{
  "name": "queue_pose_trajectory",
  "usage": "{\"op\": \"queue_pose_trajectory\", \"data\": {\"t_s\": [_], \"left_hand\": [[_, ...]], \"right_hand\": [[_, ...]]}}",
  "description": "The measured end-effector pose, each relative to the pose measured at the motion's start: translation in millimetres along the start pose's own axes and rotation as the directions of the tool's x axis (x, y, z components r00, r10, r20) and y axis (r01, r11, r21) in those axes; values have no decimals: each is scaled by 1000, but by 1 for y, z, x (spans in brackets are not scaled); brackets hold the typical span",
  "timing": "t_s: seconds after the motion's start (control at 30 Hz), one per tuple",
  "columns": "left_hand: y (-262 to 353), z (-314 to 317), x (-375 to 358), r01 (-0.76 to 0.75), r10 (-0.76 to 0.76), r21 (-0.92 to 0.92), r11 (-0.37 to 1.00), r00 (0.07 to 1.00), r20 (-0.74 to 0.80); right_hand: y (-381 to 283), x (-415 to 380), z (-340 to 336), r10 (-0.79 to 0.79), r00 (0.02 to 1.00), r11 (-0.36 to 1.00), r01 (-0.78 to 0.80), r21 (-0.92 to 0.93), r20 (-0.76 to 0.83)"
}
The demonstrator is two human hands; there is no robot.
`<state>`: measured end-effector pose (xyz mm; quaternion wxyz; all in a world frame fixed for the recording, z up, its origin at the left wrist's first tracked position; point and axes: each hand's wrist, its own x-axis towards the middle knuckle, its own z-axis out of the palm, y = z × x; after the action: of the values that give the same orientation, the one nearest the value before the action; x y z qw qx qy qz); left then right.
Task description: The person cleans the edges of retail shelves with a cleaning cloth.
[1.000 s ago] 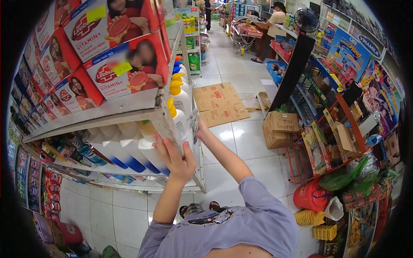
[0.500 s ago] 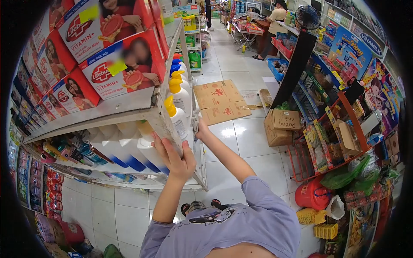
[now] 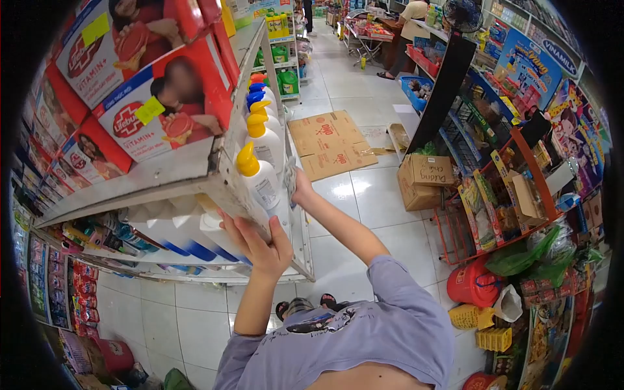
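Note:
My left hand (image 3: 263, 250) is wrapped round the white corner post (image 3: 244, 211) of a shelf unit, thumb on one side and fingers on the other. My right hand (image 3: 302, 187) reaches along the aisle side of the shelf and holds a crumpled grey cloth (image 3: 289, 172) against the shelf edge; its fingers are partly hidden. Between the hands stand white pump bottles (image 3: 264, 185) in a row, with yellow, blue and red tops. Below my left hand's level, more white bottles with blue bases (image 3: 188, 227) line the shelf.
Red Lifebuoy soap boxes (image 3: 162, 107) are stacked on the shelf top. Flattened cardboard (image 3: 331, 146) lies on the tiled floor ahead. To the right are cardboard boxes (image 3: 426, 179), a red wire rack (image 3: 448, 234), a red bucket (image 3: 474, 283) and a black post (image 3: 442, 91). A person (image 3: 413, 32) is farther back.
The view has shifted slightly, so the soap boxes and pump bottles appear farther left. My right hand and the cloth have moved slightly along the shelf side. My left hand keeps its hold on the post.

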<state>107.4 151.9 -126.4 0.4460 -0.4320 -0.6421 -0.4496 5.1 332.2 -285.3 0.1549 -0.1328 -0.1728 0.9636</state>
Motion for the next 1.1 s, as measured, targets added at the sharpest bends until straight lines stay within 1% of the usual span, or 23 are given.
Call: {"op": "queue_pose_trajectory", "data": {"t_s": [0.03, 0.1, 0.13, 0.2, 0.23, 0.3, 0.33, 0.37, 0.43, 0.47, 0.53, 0.57, 0.63, 0.67, 0.73, 0.77, 0.83, 0.87, 0.97, 1.0, 1.07, 1.1], "left_hand": [[0, 0, -1, -4, 4, 2, 1000, 1000, 2], [-1, 0, 0, -11, 11, 15, 1000, 1000, 2], [-2, 0, -1, -16, 16, 8, 1000, 1000, -4], [-2, 0, -3, -16, 16, 12, 1000, 1000, -5], [-2, 0, -4, -15, 15, 4, 1000, 1000, 0], [-3, 0, -2, -16, 16, 3, 1000, 1000, 0], [-3, 1, -2, -33, 33, 1, 999, 999, -12], [-3, 1, -2, -50, 49, -3, 999, 998, -25], [-4, 1, -3, -49, 49, -7, 999, 998, -31], [-4, 1, -4, -47, 46, -14, 999, 998, -32], [-3, 0, -2, -43, 43, -4, 999, 999, -30], [-2, 0, -2, -41, 41, 7, 999, 999, -25], [-2, 0, -1, -36, 36, 1, 999, 999, -24], [-2, 0, -1, -34, 34, -1, 999, 999, -22], [-1, -1, -1, -27, 27, -5, 1000, 1000, -16], [-1, 0, 0, -25, 25, -2, 1000, 1000, -18], [-1, 1, 1, -30, 29, -18, 999, 999, -26], [-1, 1, 1, -36, 35, -30, 999, 999, -29], [2, 1, 3, -2, 1, -38, 999, 1000, -20], [2, 1, 3, -1, 0, -40, 999, 1000, -22], [2, 1, 4, 2, -2, -37, 999, 1000, -20], [2, 0, 4, -2, 1, -37, 999, 1000, -21]], "right_hand": [[-9, 24, -7, -2, 1000, 1000, 2, 0, 9], [-22, 63, -9, -103, 988, 988, 87, -129, -117], [-32, 75, -4, -95, 989, 988, 81, -129, -111], [-48, 91, -1, -86, 996, 995, 87, 48, -8], [-47, 101, -5, -77, 997, 996, 77, 51, -6], [-44, 119, -14, -106, 994, 994, 106, 27, -7], [-43, 104, -8, -64, 997, 997, 63, 34, 38], [-40, 85, 1, -60, 997, 998, 59, 33, 39], [-35, 53, 14, 5, 997, 1000, -7, 31, 72], [-30, 47, 10, 6, 997, 1000, -8, 26, 71], [-22, 33, 8, -121, 993, 992, 121, -30, 8], [-21, 25, 7, -122, 992, 992, 123, -33, 5], [-19, 11, 4, -79, 997, 986, 82, -144, 27], [-16, 4, 2, -83, 996, 986, 86, -145, 23], [-3, -9, -5, -29, 999, 983, 22, -181, -34], [3, -15, -6, -34, 999, 983, 27, -182, -35], [13, -27, -8, -38, 997, 996, 32, -85, -70], [16, -34, -8, -21, 999, 998, 19, -52, -44], [12, -44, 4, -52, 997, 999, 52, -17, -51], [8, -36, 3, -55, 997, 998, 54, -18, -52], [-8, -3, -1, -158, 983, 983, 147, -112, -94], [-17, 8, 5, -159, 983, 983, 149, -110, -91]]}}
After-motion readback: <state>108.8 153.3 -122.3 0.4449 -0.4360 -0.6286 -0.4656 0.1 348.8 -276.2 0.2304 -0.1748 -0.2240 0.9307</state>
